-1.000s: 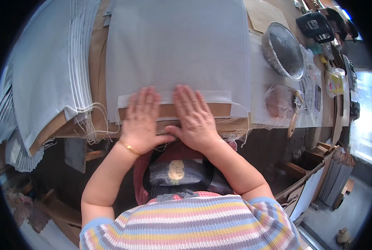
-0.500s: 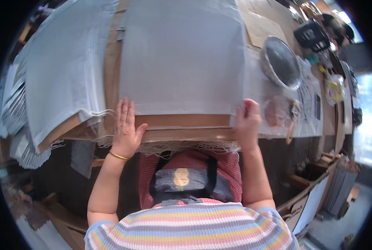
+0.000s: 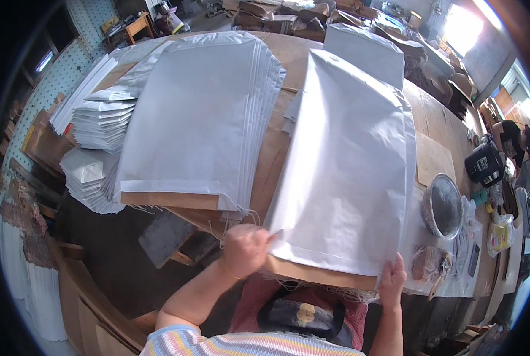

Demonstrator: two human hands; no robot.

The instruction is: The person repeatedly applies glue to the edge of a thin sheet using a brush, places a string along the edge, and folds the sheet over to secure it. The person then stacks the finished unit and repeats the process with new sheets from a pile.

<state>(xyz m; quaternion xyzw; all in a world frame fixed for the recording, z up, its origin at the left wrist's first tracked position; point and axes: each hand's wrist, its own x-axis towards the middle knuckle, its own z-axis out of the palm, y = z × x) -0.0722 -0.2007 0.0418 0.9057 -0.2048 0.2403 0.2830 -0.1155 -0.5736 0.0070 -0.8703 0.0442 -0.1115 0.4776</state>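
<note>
A large white sack (image 3: 342, 172), with a brown strip along its near end, lies lengthwise in front of me over the table's front edge. My left hand (image 3: 245, 249) is closed at its near left corner, fingers pinching the edge. At the near right corner my right hand (image 3: 392, 282) also grips the edge between thumb and fingers. The sack's surface is creased and slightly bowed. Left of it lies a fanned stack of similar white sacks (image 3: 188, 124), with white strings at its near corner. More loose strings hang below the brown strip.
A round metal basin (image 3: 443, 206), a brush (image 3: 440, 276) and a plastic-wrapped lump (image 3: 423, 263) sit at the right. Folded white bundles (image 3: 102, 127) are piled at the far left. Beyond the table are heaped cartons, a black bin (image 3: 484, 163) and another person (image 3: 513, 137).
My view has swung up and to the left. My left hand, flat with fingers extended before, is now closed on the sack's corner. The sack now looks more creased and bowed.
</note>
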